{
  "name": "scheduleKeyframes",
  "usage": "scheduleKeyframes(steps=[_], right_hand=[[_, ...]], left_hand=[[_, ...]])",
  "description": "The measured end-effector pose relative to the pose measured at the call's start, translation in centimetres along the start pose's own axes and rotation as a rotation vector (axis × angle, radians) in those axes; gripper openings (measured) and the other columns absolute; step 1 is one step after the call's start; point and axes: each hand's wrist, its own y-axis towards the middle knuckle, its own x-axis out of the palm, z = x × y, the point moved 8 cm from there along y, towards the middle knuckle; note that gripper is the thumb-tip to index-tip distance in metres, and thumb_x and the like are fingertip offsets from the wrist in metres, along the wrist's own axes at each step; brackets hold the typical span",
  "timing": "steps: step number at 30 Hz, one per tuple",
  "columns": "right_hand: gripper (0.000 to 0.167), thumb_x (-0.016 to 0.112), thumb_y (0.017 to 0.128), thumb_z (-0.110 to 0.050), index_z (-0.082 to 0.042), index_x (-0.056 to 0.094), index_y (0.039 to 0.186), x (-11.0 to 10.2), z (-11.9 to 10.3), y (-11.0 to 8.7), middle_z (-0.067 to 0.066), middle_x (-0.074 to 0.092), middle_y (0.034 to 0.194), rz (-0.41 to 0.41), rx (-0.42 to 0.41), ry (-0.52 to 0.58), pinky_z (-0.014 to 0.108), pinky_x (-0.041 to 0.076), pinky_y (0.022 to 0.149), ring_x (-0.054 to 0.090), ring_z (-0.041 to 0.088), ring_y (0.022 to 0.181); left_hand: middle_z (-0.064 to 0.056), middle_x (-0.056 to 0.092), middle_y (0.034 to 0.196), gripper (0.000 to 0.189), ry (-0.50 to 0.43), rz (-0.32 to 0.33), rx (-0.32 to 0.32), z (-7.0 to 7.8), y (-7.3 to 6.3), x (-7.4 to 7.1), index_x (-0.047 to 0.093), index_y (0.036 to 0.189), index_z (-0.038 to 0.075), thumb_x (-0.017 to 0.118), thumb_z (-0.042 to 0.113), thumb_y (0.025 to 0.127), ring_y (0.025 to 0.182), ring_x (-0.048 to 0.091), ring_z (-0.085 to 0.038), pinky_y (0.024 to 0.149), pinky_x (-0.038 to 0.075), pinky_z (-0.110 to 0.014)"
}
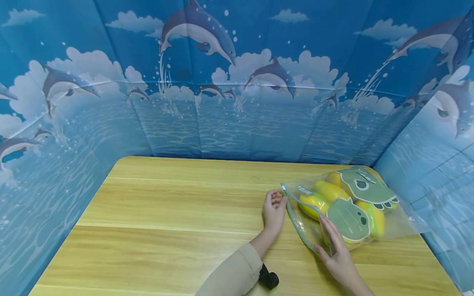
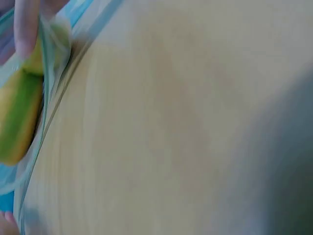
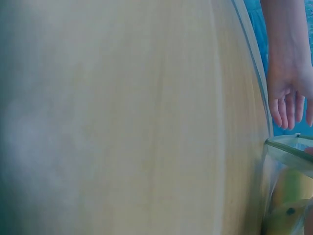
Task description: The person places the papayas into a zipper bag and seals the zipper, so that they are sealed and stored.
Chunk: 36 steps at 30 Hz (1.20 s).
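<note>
A clear zip bag [image 1: 401, 222] with green cartoon prints lies at the table's right side, its green-edged mouth spread apart toward the left. Inside are several yellow-and-green, mango-like fruits [image 1: 314, 205]. My right hand [image 1: 338, 257] holds the near end of the mouth, the rim running between thumb and fingers. At the far corner of the mouth is my left hand [image 1: 274, 211], its fingers loosely bent beside the zip edge. In the right wrist view, the left hand [image 3: 291, 93] hangs over the rim with nothing in its fingers.
The wood-grain table [image 1: 166, 213] reaches back to a blue dolphin-print curtain [image 1: 252, 123], which also runs along both sides. A black device [image 1: 269, 279] shows beside the left sleeve [image 1: 237, 269] near the front.
</note>
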Motion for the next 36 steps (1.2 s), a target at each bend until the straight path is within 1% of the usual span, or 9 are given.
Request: scheduleKeyframes(steps=[6, 11, 14, 17, 21, 25, 26, 31, 36], right_hand=[[0.09, 0.055, 0.056, 0.039, 0.014, 0.024, 0.136, 0.0, 0.0, 0.1, 0.017, 0.023, 0.145, -0.003, 0.014, -0.03, 0.013, 0.024, 0.103, 0.023, 0.004, 0.134], [0.09, 0.055, 0.056, 0.039, 0.014, 0.024, 0.136, 0.0, 0.0, 0.1, 0.018, 0.023, 0.145, -0.006, 0.012, -0.043, 0.012, 0.024, 0.103, 0.023, 0.004, 0.133], [0.09, 0.056, 0.055, 0.039, 0.014, 0.025, 0.136, 0.0, 0.0, 0.1, 0.019, 0.024, 0.144, -0.005, 0.008, -0.051, 0.013, 0.024, 0.103, 0.023, 0.004, 0.134], [0.09, 0.056, 0.055, 0.039, 0.015, 0.025, 0.135, 0.1, -0.1, 0.1, 0.023, 0.024, 0.143, -0.005, -0.001, -0.057, 0.013, 0.023, 0.103, 0.021, 0.006, 0.135], [0.088, 0.057, 0.056, 0.038, 0.014, 0.026, 0.135, 0.1, 0.0, 0.0, 0.026, 0.024, 0.142, -0.009, -0.002, -0.079, 0.012, 0.023, 0.103, 0.018, 0.007, 0.136], [0.087, 0.058, 0.056, 0.037, 0.014, 0.028, 0.135, 0.2, 0.1, -0.1, 0.026, 0.025, 0.141, -0.011, 0.004, -0.1, 0.011, 0.023, 0.103, 0.017, 0.006, 0.136], [0.087, 0.058, 0.056, 0.037, 0.014, 0.028, 0.135, 0.2, 0.1, -0.1, 0.026, 0.025, 0.141, -0.011, 0.003, -0.103, 0.011, 0.023, 0.103, 0.017, 0.006, 0.136], [0.085, 0.059, 0.057, 0.035, 0.013, 0.029, 0.135, 0.2, 0.2, -0.1, 0.024, 0.026, 0.142, -0.011, 0.009, -0.116, 0.011, 0.022, 0.103, 0.018, 0.007, 0.136], [0.083, 0.061, 0.058, 0.032, 0.013, 0.032, 0.133, 0.2, -0.2, 0.0, 0.025, 0.027, 0.141, 0.003, 0.0, -0.088, 0.011, 0.022, 0.104, 0.02, 0.01, 0.135]], left_hand=[[-0.005, 0.061, 0.092, 0.039, 0.045, -0.082, -0.098, -1.2, 1.2, 0.3, 0.055, 0.112, 0.003, 0.069, 0.022, 0.081, 0.079, 0.057, -0.012, 0.066, 0.051, -0.02], [-0.004, 0.06, 0.091, 0.042, 0.04, -0.136, -0.131, -1.4, 1.5, 0.8, 0.053, 0.115, 0.006, 0.07, 0.024, 0.081, 0.075, 0.056, -0.01, 0.064, 0.051, -0.021], [-0.006, 0.059, 0.091, 0.044, 0.024, -0.141, -0.139, -1.4, 1.6, 1.0, 0.052, 0.115, 0.006, 0.071, 0.023, 0.079, 0.072, 0.055, -0.009, 0.061, 0.05, -0.02], [-0.007, 0.059, 0.089, 0.042, 0.009, -0.138, -0.157, -1.4, 1.7, 1.1, 0.052, 0.113, 0.007, 0.072, 0.019, 0.078, 0.07, 0.055, -0.009, 0.06, 0.048, -0.02], [-0.002, 0.059, 0.087, 0.04, -0.023, -0.146, -0.177, -1.8, 1.9, 1.4, 0.053, 0.111, 0.011, 0.073, 0.012, 0.077, 0.071, 0.057, -0.008, 0.062, 0.051, -0.021], [-0.001, 0.059, 0.088, 0.039, -0.066, -0.166, -0.188, -2.0, 2.0, 1.7, 0.053, 0.112, 0.011, 0.07, 0.004, 0.077, 0.072, 0.057, -0.008, 0.066, 0.052, -0.023], [-0.003, 0.059, 0.09, 0.04, -0.081, -0.172, -0.201, -1.8, 1.9, 1.8, 0.053, 0.114, 0.009, 0.068, 0.001, 0.078, 0.073, 0.057, -0.009, 0.067, 0.053, -0.025], [-0.008, 0.06, 0.094, 0.039, -0.106, -0.189, -0.192, -1.6, 1.9, 2.1, 0.053, 0.116, 0.007, 0.064, -0.004, 0.08, 0.075, 0.058, -0.011, 0.07, 0.054, -0.032], [-0.012, 0.06, 0.095, 0.037, -0.119, -0.198, -0.201, -1.0, 1.9, 2.0, 0.053, 0.115, 0.005, 0.062, -0.006, 0.081, 0.075, 0.057, -0.012, 0.072, 0.054, -0.038]])
